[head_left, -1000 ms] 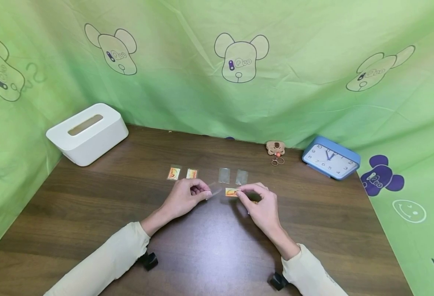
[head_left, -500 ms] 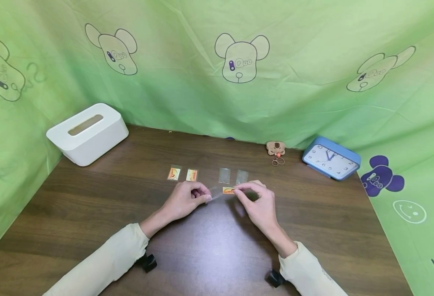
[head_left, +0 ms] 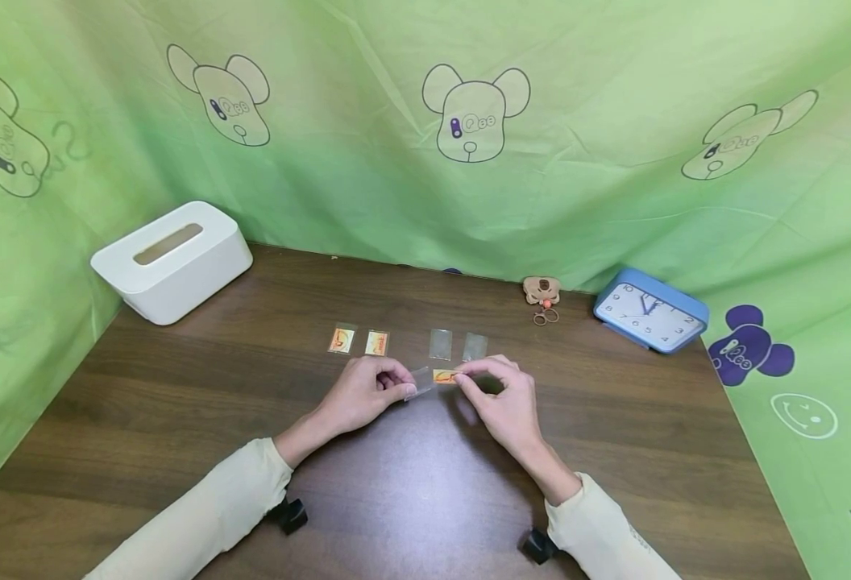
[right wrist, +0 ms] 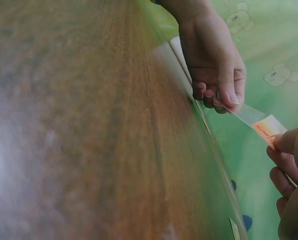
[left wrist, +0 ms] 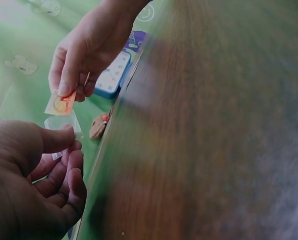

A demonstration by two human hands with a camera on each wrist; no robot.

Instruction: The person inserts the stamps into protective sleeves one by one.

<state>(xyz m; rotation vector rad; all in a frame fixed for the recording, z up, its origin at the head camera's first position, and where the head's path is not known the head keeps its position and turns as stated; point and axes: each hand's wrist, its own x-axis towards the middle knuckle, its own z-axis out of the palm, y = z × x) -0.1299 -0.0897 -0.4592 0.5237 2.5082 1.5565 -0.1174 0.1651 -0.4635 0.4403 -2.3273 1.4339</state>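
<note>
My left hand pinches a clear plastic sleeve between thumb and fingers, above the table. Opposite it, my right hand pinches a small orange and yellow picture card by its right end. The card's free end is right at the sleeve's edge; in the right wrist view the card overlaps the end of the sleeve. Behind the left hand lie two sleeved cards with similar orange prints. Two clear sleeves lie side by side behind the right hand.
A white tissue box stands at the back left of the brown wooden table. At the back right are a brown bear-shaped keychain and a blue clock. A green printed curtain hangs behind the table.
My right hand has moved a little to the left, bringing the card up to the sleeve. The sleeve in my left hand has turned slightly and shows more of its face.
</note>
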